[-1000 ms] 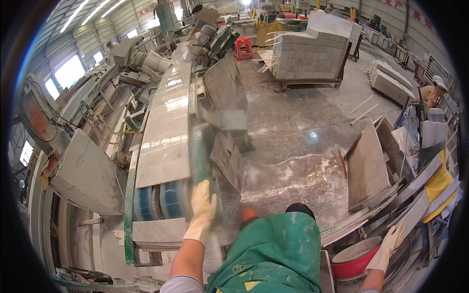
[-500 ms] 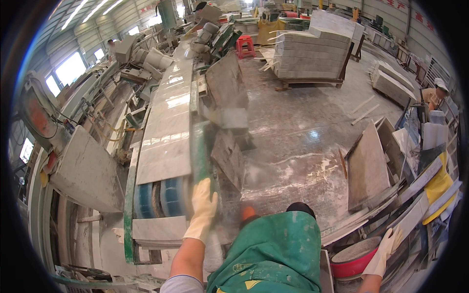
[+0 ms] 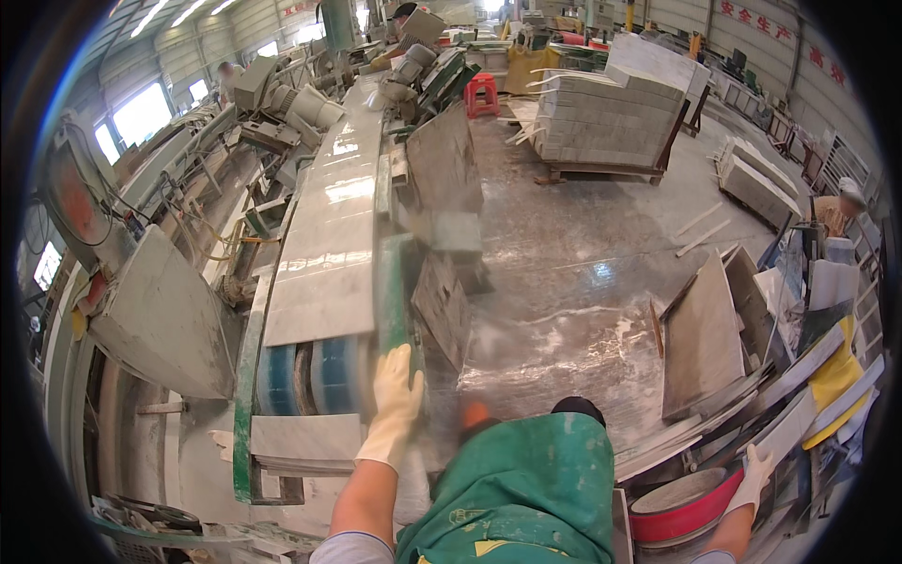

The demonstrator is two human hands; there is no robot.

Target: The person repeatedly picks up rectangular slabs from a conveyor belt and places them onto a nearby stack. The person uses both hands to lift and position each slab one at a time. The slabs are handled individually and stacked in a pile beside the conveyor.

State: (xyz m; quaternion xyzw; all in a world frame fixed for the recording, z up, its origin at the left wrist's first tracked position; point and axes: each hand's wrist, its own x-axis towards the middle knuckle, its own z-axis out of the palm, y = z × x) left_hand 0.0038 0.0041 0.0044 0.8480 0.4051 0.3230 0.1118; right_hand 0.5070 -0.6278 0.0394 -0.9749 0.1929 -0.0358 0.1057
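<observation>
- Two gloved hands: the left hand (image 3: pixel 395 404) lies flat, fingers spread loosely, on the near end of the green conveyor frame (image 3: pixel 393 291), clasping nothing.
- The right hand (image 3: pixel 754 477) hangs loosely open just above one red basin (image 3: pixel 681 512), not clearly touching it.
- One long polished stone slab (image 3: pixel 329 240) lies on the conveyor, just left of the left hand.
- One stacked pallet of slabs (image 3: pixel 611 117) stands far off.

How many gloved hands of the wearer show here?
2: the left hand rests on the conveyor's green edge; the right hand hangs low beside the red basin.
</observation>
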